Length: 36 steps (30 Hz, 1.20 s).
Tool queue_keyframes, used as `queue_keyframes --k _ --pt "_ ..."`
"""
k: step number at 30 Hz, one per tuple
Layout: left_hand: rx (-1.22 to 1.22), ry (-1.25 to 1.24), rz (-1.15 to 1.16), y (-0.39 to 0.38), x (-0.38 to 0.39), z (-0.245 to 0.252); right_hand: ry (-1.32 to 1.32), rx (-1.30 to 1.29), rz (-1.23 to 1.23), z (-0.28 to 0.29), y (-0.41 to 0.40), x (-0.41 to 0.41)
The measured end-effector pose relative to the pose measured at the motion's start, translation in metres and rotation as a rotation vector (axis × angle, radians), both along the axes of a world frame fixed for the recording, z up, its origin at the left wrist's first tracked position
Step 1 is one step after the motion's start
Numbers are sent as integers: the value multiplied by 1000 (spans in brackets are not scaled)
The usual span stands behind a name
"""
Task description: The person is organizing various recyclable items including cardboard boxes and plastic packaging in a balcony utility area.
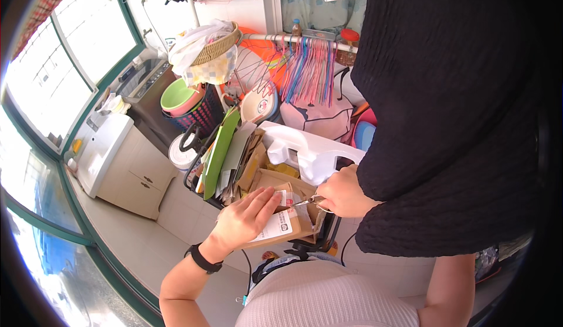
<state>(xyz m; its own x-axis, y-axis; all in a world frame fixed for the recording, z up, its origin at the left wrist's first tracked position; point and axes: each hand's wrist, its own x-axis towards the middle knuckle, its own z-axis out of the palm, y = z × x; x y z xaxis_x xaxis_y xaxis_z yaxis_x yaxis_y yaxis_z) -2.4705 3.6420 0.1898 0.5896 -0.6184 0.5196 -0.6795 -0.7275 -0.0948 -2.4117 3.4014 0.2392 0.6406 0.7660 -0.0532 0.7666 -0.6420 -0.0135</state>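
Observation:
My right hand [345, 194] grips a pair of scissors [311, 200], whose blades point left and touch the taped edge of a cardboard box [303, 222]. The box bears a white printed label [278, 226]. Over the label and the box's left part lies my left hand [248, 217], palm down with the fingers stretched, a black band on its wrist. Whether the blades are in the tape or only against it I cannot tell. Beneath and behind is another, opened cardboard box [277, 178], beside a white foam packing piece [308, 151].
A black-framed cart holds flattened cardboard and a green board [222, 155]. Left of it are a lidded white bucket [181, 153] and a sink cabinet [132, 173]. Many hangers [308, 72] hang on a rail beyond. Black cloth [440, 120] covers the right side of the view.

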Motion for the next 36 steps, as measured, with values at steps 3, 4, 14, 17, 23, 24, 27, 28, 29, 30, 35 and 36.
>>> queue_keyframes --k 3,4,14,17,23,24,27,28,29,30,35,36 --pt "22 5 -12 -2 -1 -4 57 12 -12 -4 1 0" --pt "-4 11 -10 -2 -1 -6 121 42 6 -6 4 2" --pt "-232 94 58 8 0 -15 134 -59 -49 -24 14 11" --pt "-375 232 72 -2 12 -17 241 117 -87 -25 -1 23" --pt "-440 371 186 29 23 -42 365 609 301 -43 20 34" --pt "-470 432 222 33 18 -43 217 673 523 -53 39 38" --pt "-400 512 -39 7 39 -29 -91 664 673 -55 36 27" --pt "-445 527 -97 2 40 -18 -160 648 743 -60 38 29" --pt "-443 528 -97 4 45 -19 -160 650 742 -68 36 32" --pt "-419 598 -55 9 49 -22 -139 487 746 -74 37 33" --pt "-363 719 -131 6 56 -18 -163 529 962 -90 52 43" --pt "-365 717 -127 7 56 -17 -176 525 1004 -88 55 45"
